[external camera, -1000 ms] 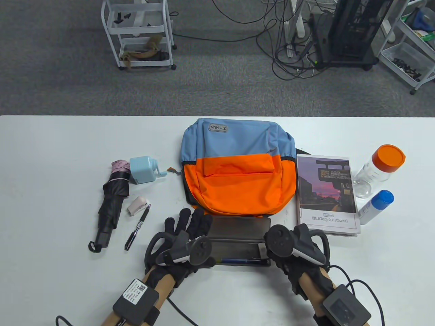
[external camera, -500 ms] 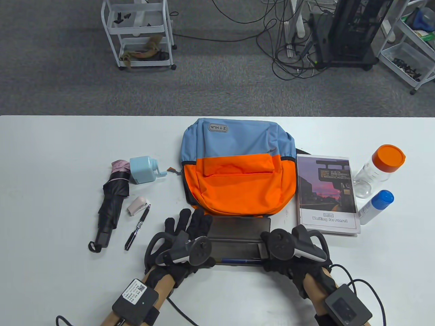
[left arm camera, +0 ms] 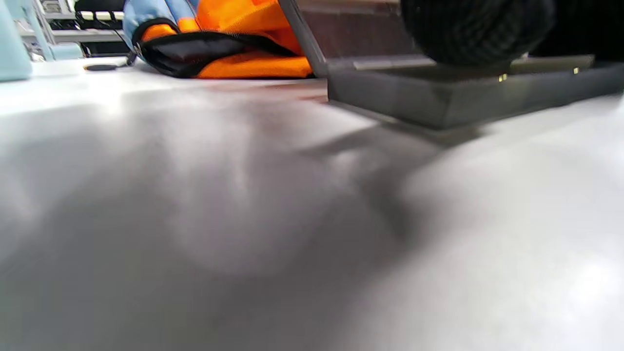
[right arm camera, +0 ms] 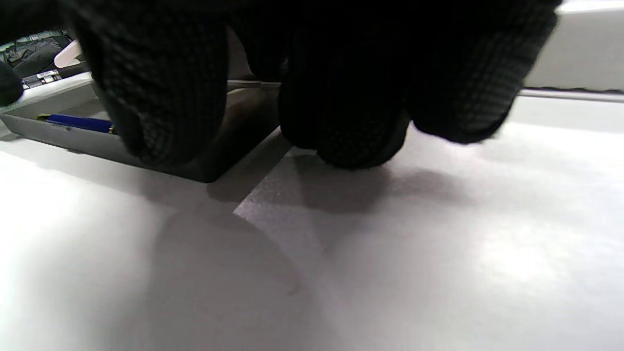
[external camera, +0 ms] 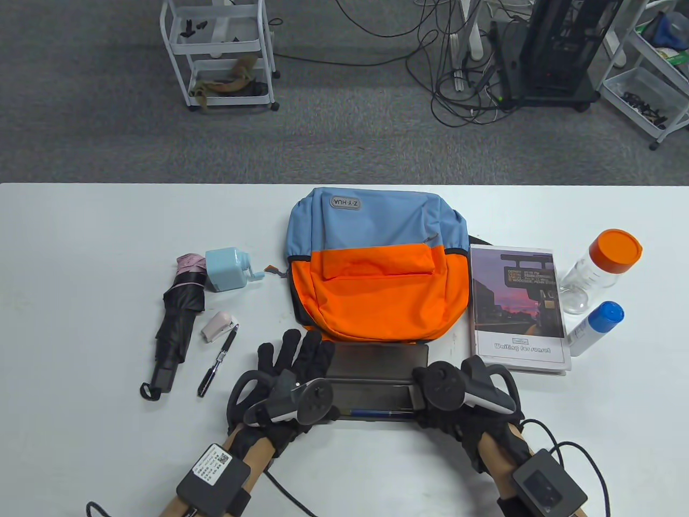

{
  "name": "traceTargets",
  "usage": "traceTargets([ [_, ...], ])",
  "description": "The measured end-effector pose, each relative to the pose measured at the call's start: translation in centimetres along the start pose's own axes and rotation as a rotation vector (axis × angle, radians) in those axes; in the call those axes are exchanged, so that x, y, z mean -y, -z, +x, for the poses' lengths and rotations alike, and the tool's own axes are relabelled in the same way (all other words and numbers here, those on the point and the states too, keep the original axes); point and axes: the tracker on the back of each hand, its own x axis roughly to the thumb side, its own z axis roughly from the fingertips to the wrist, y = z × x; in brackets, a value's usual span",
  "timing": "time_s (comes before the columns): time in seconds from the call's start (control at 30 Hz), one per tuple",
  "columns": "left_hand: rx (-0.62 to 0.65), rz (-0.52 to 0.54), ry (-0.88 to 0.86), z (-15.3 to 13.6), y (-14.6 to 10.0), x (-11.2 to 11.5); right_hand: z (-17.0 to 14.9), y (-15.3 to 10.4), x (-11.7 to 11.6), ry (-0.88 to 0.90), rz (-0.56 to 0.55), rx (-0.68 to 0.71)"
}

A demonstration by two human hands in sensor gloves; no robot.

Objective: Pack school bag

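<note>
Pencil case [external camera: 377, 385] before backpack [external camera: 377, 269], book [external camera: 518, 309] right.

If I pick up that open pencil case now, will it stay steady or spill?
The pencil case looks like a rigid tin, so it probably won't flex. Its lid stands open, so it may swing or shut when lifted. The blue pen lies loose in the tray and could roll or slide out if tilted.

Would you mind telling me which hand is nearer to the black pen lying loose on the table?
Left. The left hand sits just to the right of the black pen, at the pencil case's left end; the right hand is at the case's far end.
</note>
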Motion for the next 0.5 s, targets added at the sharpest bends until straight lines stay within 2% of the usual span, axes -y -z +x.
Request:
traceTargets([
  [0.17, -0.061, 0.032, -0.053, -2.2, -1.4, -2.7, 0.1, 0.0, 0.0, -0.010, 0.002, -0.005],
  [0.23, -0.104, 0.027, -0.025, -3.4, -2.0, -3.7, 0.1, 0.0, 0.0, -0.025, 0.003, -0.006],
  [0.4, -0.254, -0.039, 0.141, -7.3, -4.0, -5.6, 0.2, 0.0, 0.0, -0.024, 0.005, -0.007],
  [0.5, -0.363, -0.110, 0.123, -9.3, -5.0, -5.4, 0.2, 0.1, 0.0, -0.023, 0.006, -0.008],
])
